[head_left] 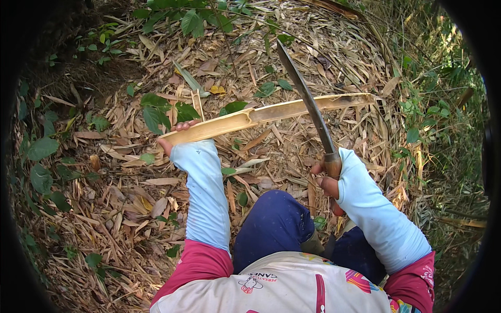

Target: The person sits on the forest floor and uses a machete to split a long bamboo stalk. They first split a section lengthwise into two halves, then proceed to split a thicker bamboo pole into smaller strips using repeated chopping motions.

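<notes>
A split length of bamboo (224, 125) stretches from left to right before me, its pale hollow inside facing up. One node crosses it near the middle, and the right part is darker inside. My left hand (182, 128) is closed around its left end, partly hidden by the bamboo and a light blue sleeve. In my right hand (329, 187) is the wooden handle of a machete (308, 96). Its long dark blade points up and away, passing over the right half of the bamboo in this view. Whether blade and bamboo touch, I cannot tell.
Dry bamboo leaves (151, 208) cover the ground. A short thin split piece (197, 104) stands beyond my left hand. Green leafy plants (190, 21) grow at the far side and left, with denser undergrowth (433, 109) at right. My bent knee (274, 219) is close below the bamboo.
</notes>
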A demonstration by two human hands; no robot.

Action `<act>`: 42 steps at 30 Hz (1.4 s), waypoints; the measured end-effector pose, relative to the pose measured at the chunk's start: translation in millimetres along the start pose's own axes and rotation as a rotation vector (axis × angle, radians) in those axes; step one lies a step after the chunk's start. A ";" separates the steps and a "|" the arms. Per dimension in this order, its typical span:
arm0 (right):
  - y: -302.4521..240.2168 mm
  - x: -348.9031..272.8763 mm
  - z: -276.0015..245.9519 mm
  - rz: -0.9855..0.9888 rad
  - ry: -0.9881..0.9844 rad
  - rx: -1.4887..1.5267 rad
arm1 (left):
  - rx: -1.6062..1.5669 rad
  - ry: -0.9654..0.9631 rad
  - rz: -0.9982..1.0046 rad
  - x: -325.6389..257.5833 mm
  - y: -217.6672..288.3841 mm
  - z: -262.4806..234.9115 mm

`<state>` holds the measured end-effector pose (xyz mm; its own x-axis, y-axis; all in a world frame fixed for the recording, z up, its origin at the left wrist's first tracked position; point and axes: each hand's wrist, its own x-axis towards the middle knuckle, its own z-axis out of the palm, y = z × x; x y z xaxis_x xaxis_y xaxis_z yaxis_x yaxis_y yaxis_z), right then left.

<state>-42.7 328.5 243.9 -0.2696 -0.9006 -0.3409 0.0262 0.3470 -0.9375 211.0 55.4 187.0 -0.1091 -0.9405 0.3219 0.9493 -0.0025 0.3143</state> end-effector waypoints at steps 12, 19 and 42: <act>-0.5 1.4 -0.1 0.030 -0.024 -0.024 | -0.033 0.060 0.067 -3.5 0.8 9.5; -3.4 -1.1 -0.3 0.057 -0.021 -0.019 | -0.033 0.037 0.073 -7.1 0.2 14.4; 0.3 -7.3 5.4 0.006 -0.004 0.026 | -0.128 0.023 0.065 -21.4 5.3 33.1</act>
<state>-35.6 333.8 245.7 -0.2651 -0.8996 -0.3470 0.0531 0.3457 -0.9369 208.6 86.8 211.3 -0.0410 -0.9476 0.3168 0.9842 0.0165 0.1765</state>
